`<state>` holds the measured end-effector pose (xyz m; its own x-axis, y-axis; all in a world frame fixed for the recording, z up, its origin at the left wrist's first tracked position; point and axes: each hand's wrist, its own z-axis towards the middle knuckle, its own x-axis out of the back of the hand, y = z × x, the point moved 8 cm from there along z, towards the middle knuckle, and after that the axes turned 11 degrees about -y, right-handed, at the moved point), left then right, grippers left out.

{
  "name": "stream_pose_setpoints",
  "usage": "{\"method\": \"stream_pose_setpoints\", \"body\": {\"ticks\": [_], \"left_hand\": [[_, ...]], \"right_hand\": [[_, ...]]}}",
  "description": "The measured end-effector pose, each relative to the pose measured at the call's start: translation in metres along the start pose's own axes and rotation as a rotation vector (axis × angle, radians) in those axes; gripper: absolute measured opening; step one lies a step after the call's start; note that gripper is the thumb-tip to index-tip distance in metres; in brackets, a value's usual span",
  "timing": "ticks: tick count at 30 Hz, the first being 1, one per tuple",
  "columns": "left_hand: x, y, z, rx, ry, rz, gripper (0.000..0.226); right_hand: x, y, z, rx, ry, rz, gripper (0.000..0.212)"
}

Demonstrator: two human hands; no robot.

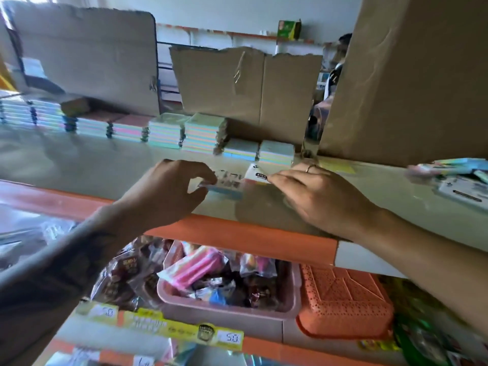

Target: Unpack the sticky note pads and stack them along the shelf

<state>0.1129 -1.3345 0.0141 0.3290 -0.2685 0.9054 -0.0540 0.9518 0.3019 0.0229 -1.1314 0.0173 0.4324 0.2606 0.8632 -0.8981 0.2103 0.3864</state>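
— Two hands met over the shelf top (105,165), didn't they?

— Yes. The left hand (169,191) pinched the near end of a wrapped pad (227,184) between thumb and curled fingers. The right hand (317,196) came in from three o'clock and pinched the wrapper's white printed label (257,174) with its fingertips. A ring (310,168) sat on one finger.

— How did that pad look?

— Small and blurred: a blue edge low on its side, pale layers above, black print on the white label. It was just above the shelf's front strip, near the middle.

— And the other pads?

— At twelve o'clock from the hands, two low pastel stacks (258,151) stood side by side. From there toward ten o'clock a row of taller stacks (184,133) ran along the back, striped pink, green, blue and yellow, touching one another.

— Behind them?

— Torn cardboard sheets (245,83) stood upright, and a large carton (412,75) at two o'clock. More wrapped packs (454,170) lay at three o'clock.

— Below?

— At six o'clock, a pink basket (295,294) of packets, and an orange basket (343,299) just beside it.
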Motion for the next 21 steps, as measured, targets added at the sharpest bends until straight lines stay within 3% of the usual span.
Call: {"method": "stream_pose_setpoints", "body": {"ticks": [4, 10, 12, 15, 19, 21], "left_hand": [[-0.001, 0.004, 0.000, 0.029, 0.013, -0.071, 0.036], [0.006, 0.063, 0.015, -0.123, 0.131, -0.382, 0.057], [0.006, 0.078, 0.022, -0.177, 0.144, -0.522, 0.052], [0.002, 0.085, 0.027, -0.200, 0.144, -0.687, 0.023], [-0.011, 0.083, 0.033, -0.187, 0.109, -0.751, 0.013], [-0.013, 0.082, 0.035, -0.191, 0.115, -0.775, 0.032]], "right_hand": [[0.014, 0.007, -0.001, -0.040, 0.098, 0.045, 0.038], [0.050, 0.012, -0.011, -0.091, 0.257, 0.153, 0.046], [0.059, 0.012, -0.015, -0.103, 0.298, 0.224, 0.043], [0.066, 0.015, -0.021, -0.141, 0.330, 0.345, 0.034], [0.065, 0.021, -0.029, -0.222, 0.310, 0.449, 0.031], [0.062, 0.021, -0.033, -0.225, 0.279, 0.422, 0.041]]}}
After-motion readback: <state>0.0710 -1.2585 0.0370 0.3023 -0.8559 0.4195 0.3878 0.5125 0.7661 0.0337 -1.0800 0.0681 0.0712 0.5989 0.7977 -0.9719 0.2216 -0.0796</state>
